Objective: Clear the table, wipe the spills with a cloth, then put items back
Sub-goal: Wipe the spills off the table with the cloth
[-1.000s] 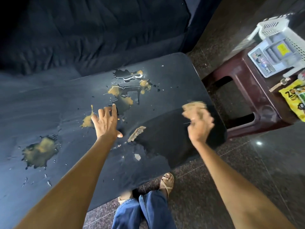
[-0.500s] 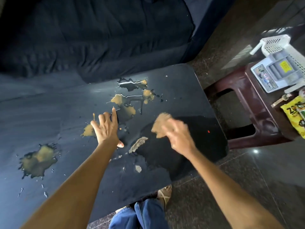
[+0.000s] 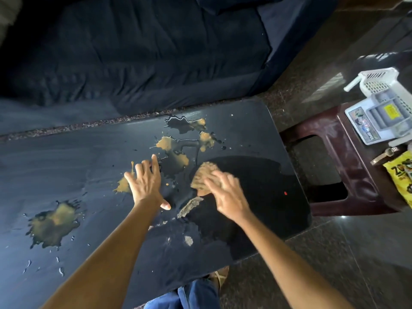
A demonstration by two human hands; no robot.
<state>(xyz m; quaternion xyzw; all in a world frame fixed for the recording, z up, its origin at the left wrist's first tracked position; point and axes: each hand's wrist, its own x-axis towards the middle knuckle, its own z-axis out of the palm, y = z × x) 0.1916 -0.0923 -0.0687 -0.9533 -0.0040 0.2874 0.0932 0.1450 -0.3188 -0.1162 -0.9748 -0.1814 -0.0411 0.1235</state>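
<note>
A black table (image 3: 66, 157) carries several tan and clear spills: a cluster (image 3: 182, 141) near the far edge, a splat (image 3: 123, 186) by my left fingers, and a large puddle (image 3: 53, 224) at the left. My right hand (image 3: 225, 192) presses a tan cloth (image 3: 204, 177) flat on the table, just right of the cluster. A darker wiped patch (image 3: 256, 186) lies to the right of the cloth. My left hand (image 3: 147, 184) rests flat with fingers spread, holding nothing. A tan smear (image 3: 189, 207) lies between the hands.
A dark blue sofa (image 3: 145, 52) runs behind the table. At the right a maroon plastic stool (image 3: 347, 166) holds a white basket (image 3: 379, 85), a grey packaged item (image 3: 376, 117) and a yellow packet (image 3: 401, 175). My jeans (image 3: 196, 295) and a sandal show below the table edge.
My right hand has swept the cloth leftwards from the table's right edge towards the spill cluster. The left hand has stayed flat in place.
</note>
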